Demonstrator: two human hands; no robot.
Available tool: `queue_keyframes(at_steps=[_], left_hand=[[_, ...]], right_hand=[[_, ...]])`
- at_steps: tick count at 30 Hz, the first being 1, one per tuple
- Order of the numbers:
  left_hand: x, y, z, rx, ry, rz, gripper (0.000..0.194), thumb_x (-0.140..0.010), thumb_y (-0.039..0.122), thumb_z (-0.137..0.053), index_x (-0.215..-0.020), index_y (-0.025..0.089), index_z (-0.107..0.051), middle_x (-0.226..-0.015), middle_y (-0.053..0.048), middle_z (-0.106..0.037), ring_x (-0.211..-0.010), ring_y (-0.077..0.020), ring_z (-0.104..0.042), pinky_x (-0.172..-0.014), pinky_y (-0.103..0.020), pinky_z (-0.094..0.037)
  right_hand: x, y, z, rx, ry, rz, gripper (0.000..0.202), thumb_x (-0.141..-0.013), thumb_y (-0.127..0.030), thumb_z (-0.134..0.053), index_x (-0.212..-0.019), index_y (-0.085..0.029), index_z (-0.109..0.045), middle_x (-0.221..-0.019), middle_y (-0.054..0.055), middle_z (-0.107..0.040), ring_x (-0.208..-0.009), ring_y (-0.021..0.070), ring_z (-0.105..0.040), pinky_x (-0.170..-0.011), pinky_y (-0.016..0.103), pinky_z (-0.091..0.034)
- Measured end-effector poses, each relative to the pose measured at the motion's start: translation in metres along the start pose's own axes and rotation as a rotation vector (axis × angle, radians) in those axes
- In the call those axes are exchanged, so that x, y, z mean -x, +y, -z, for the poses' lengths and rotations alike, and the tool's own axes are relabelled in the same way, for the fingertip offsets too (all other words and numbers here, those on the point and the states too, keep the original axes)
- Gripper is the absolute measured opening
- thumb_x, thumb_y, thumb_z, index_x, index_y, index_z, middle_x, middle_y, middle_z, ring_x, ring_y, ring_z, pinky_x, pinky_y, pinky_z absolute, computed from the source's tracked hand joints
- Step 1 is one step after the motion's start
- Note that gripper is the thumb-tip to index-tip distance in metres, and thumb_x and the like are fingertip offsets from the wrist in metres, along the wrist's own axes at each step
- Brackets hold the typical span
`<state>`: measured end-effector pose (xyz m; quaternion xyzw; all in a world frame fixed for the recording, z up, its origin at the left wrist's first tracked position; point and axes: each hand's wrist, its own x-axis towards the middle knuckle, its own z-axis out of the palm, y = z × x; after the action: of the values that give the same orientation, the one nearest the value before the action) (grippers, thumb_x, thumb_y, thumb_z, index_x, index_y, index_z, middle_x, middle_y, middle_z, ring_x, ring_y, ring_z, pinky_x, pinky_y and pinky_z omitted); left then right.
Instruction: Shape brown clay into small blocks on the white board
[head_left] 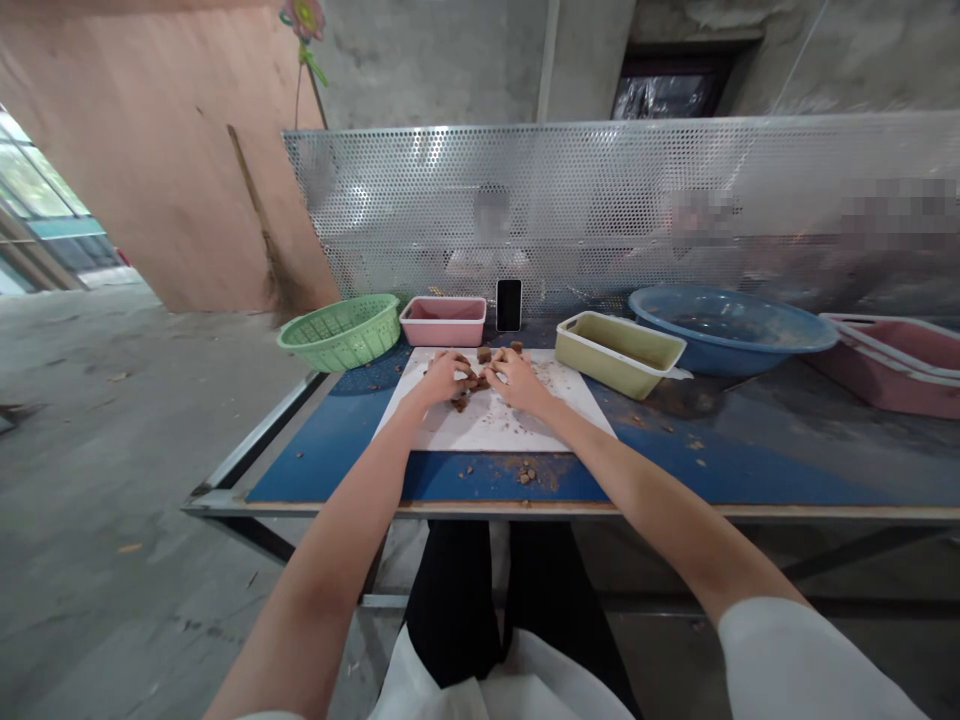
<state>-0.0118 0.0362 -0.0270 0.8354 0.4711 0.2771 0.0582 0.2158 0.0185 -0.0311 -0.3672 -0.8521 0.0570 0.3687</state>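
Note:
Both hands are over a white board (480, 432) on the blue table, near its far edge. My left hand (448, 377) has its fingers curled around a small brown piece. Close on its right, my right hand (514, 380) is also curled, its fingertips at brown material between the hands; what it grips is too small to make out. Brown crumbs (459, 404) lie below the left fingertips. Just beyond the hands sit two brown lumps, one (484, 354) between them and another (516, 347) above the right hand. Crumbs are scattered over the board.
A green basket (345, 335), a pink bin (444, 323) and an upright phone (508, 305) stand behind the board. To the right are an olive bin (619, 352), a blue basin (731, 325) and pink bins (896, 365). A perforated metal panel (585, 215) rises behind the blue table (304, 465).

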Motion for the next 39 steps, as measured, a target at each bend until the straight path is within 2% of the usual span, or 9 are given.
queue_keyframes(at_steps=[5, 12, 19, 27, 33, 39], left_hand=[[0.001, 0.003, -0.002, 0.033, 0.009, -0.014, 0.016, -0.084, 0.036, -0.073, -0.085, 0.025, -0.084, -0.114, -0.011, -0.075, -0.112, -0.0298, -0.063, -0.111, -0.044, -0.042], [0.002, 0.010, 0.009, 0.135, 0.004, 0.000, 0.020, -0.085, 0.032, -0.071, -0.096, 0.025, -0.086, -0.108, -0.008, -0.078, -0.104, -0.0280, -0.068, -0.103, -0.040, -0.049], [0.003, 0.005, 0.006, 0.204, 0.027, -0.013, 0.013, -0.080, 0.030, -0.077, -0.087, 0.028, -0.087, -0.108, -0.008, -0.077, -0.100, -0.0278, -0.070, -0.105, -0.042, -0.049], [0.003, 0.010, 0.010, 0.157, -0.007, -0.012, 0.015, -0.084, 0.030, -0.073, -0.091, 0.025, -0.085, -0.108, -0.009, -0.078, -0.102, -0.0276, -0.069, -0.106, -0.041, -0.047], [0.003, 0.008, 0.008, 0.091, 0.047, -0.045, 0.011, -0.086, 0.030, -0.076, -0.092, 0.024, -0.083, -0.106, -0.009, -0.078, -0.104, -0.0280, -0.066, -0.106, -0.042, -0.042], [0.000, 0.005, 0.005, -0.050, 0.041, -0.103, 0.010, -0.088, 0.031, -0.077, -0.088, 0.023, -0.084, -0.109, -0.008, -0.077, -0.102, -0.0261, -0.065, -0.102, -0.042, -0.040]], right_hand=[[0.000, 0.002, -0.001, -0.009, -0.003, 0.012, 0.031, -0.105, -0.035, -0.048, -0.089, -0.021, -0.070, -0.110, 0.012, -0.066, -0.110, 0.0291, -0.058, -0.100, 0.049, -0.036], [0.001, 0.003, -0.002, 0.003, 0.042, 0.026, 0.033, -0.106, -0.036, -0.046, -0.085, -0.021, -0.067, -0.114, 0.012, -0.066, -0.110, 0.0289, -0.058, -0.101, 0.049, -0.038], [0.001, 0.001, -0.001, -0.009, 0.030, 0.014, 0.032, -0.105, -0.034, -0.047, -0.084, -0.021, -0.067, -0.112, 0.012, -0.066, -0.111, 0.0290, -0.058, -0.101, 0.049, -0.037], [0.000, 0.002, -0.001, -0.004, 0.019, 0.017, 0.031, -0.105, -0.032, -0.047, -0.084, -0.021, -0.067, -0.111, 0.011, -0.067, -0.111, 0.0282, -0.059, -0.100, 0.048, -0.037], [0.000, 0.001, 0.000, 0.007, 0.011, 0.021, 0.031, -0.105, -0.033, -0.048, -0.084, -0.021, -0.067, -0.112, 0.012, -0.066, -0.113, 0.0294, -0.058, -0.100, 0.048, -0.037], [-0.001, 0.001, 0.001, 0.011, -0.037, 0.013, 0.029, -0.105, -0.034, -0.048, -0.090, -0.020, -0.069, -0.111, 0.013, -0.066, -0.111, 0.0303, -0.059, -0.099, 0.049, -0.037]])
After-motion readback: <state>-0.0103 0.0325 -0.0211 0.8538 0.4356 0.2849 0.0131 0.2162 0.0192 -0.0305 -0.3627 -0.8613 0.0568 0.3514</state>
